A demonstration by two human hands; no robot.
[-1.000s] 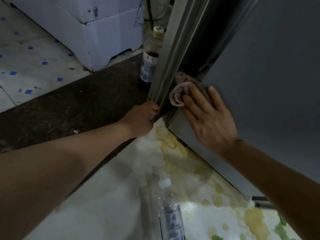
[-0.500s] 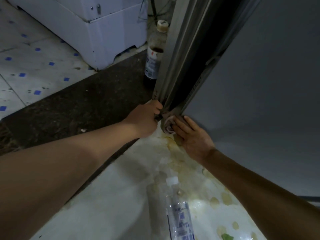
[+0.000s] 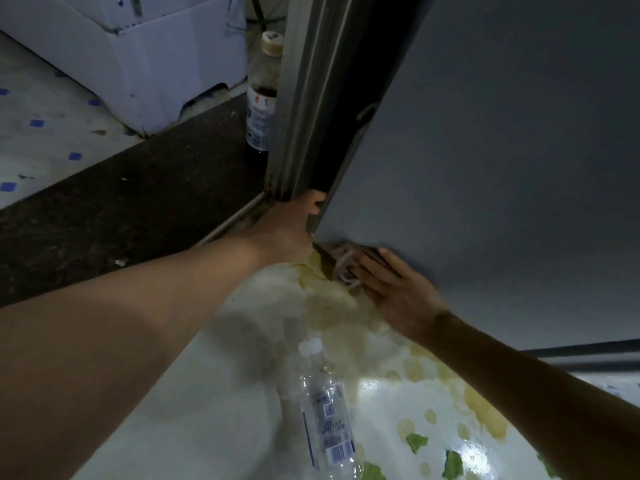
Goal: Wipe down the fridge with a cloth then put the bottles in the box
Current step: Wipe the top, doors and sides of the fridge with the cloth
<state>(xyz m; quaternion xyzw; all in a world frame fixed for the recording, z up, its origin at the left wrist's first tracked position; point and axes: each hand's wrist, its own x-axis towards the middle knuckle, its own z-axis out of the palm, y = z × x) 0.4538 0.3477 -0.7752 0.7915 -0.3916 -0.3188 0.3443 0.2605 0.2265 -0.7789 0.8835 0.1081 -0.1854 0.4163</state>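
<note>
The grey fridge door (image 3: 485, 168) fills the right of the view, slightly ajar. My left hand (image 3: 291, 226) grips its lower front corner edge. My right hand (image 3: 391, 289) presses a pinkish cloth (image 3: 343, 263) against the door's bottom edge, just above the floor. A clear plastic water bottle (image 3: 323, 410) with a white cap lies on the patterned floor between my forearms. A second bottle (image 3: 262, 98), with dark liquid and a tan cap, stands upright on the floor behind the fridge frame, partly hidden by it.
A white appliance or cabinet (image 3: 138, 57) stands at the back left. A dark rough strip of floor (image 3: 121, 209) runs diagonally between blue-dotted tiles (image 3: 38, 133) and the glossy floral floor covering (image 3: 398, 393). No box is in view.
My right hand has slid the cloth down the door face to its bottom edge. My left hand kept its hold on the door's lower corner.
</note>
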